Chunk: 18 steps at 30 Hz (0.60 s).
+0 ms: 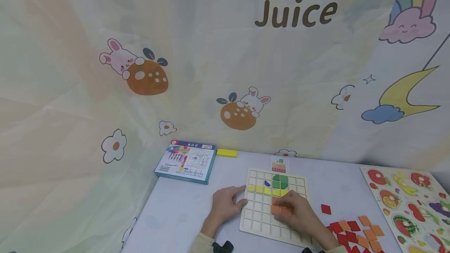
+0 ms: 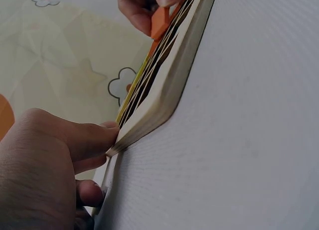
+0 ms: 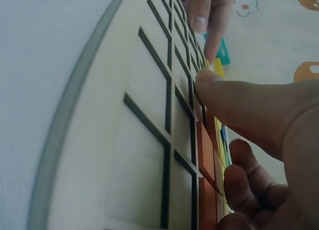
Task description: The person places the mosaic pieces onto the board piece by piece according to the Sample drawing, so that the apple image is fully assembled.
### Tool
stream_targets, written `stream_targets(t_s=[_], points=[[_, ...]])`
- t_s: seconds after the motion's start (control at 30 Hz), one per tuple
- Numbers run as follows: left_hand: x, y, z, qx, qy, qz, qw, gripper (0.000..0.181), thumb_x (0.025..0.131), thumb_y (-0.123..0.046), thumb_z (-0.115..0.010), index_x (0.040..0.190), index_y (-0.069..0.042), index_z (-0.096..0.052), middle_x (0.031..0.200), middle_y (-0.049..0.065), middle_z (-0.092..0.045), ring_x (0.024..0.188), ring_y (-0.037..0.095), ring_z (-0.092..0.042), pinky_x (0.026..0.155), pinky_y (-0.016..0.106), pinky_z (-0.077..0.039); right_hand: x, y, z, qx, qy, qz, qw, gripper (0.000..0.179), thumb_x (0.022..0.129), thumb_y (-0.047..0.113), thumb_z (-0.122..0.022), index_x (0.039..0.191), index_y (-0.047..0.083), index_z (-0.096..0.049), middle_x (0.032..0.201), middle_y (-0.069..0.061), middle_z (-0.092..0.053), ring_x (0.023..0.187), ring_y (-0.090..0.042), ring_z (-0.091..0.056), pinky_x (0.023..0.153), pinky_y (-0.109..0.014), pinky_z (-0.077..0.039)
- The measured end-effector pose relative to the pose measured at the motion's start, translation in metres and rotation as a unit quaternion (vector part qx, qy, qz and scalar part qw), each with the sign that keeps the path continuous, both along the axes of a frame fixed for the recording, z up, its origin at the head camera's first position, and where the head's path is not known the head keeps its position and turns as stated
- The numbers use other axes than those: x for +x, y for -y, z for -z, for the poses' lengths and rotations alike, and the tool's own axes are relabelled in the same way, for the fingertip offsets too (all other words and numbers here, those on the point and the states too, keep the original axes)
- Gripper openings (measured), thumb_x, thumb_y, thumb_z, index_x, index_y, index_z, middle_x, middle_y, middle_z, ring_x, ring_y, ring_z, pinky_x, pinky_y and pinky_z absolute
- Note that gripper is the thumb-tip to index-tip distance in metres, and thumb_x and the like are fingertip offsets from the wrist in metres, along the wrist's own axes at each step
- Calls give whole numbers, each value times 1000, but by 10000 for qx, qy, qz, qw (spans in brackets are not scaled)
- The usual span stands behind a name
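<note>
A pale wooden grid board (image 1: 256, 214) lies on the table with its squares partly filled. Yellow tiles (image 1: 260, 189) form a row across it, below a green round shape (image 1: 280, 182) and a small blue piece (image 1: 267, 183). My left hand (image 1: 223, 204) rests at the board's left edge, index finger and thumb spread and touching it. Over the middle of the board, my right hand (image 1: 297, 212) pinches an orange square tile (image 2: 160, 23) between thumb and fingers. More orange tiles (image 3: 205, 197) sit in the squares beneath that hand, partly hidden by it.
Loose red and orange tiles (image 1: 352, 236) lie to the right, with one red tile (image 1: 325, 209) apart. Beyond them is a fruit-picture board (image 1: 386, 190). At the back stand a box (image 1: 188, 163), a yellow bar (image 1: 227, 153) and a small picture card (image 1: 279, 164) by the printed curtain.
</note>
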<state>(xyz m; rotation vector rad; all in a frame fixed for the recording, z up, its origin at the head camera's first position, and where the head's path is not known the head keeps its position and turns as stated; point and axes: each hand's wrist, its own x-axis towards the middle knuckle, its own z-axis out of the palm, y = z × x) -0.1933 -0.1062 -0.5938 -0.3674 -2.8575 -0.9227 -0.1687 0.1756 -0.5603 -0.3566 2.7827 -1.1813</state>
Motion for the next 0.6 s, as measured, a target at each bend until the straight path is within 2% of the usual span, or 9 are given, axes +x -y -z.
stream_targets(t_s=[0.23,0.6], points=[[0,0,1,-4,-25,31,10000,45,91,-44,-79,132,-28,-76,56,-15,-41,50,2,-31,53,23,-26,2,5,-3,155,165,197,9995,33,73,26,-99,102,27,-83,94,8,-60,90,-11,-51,77,-21,-46],[0,1,1,-19,10,9,10000,46,91,-45,-79,133,-28,-75,56,-15,-41,50,2,-31,53,23,-26,1,13,-6,524,101,442,9976,22,77,22,-96,95,27,-85,88,8,-58,87,-11,-49,71,-22,-43]])
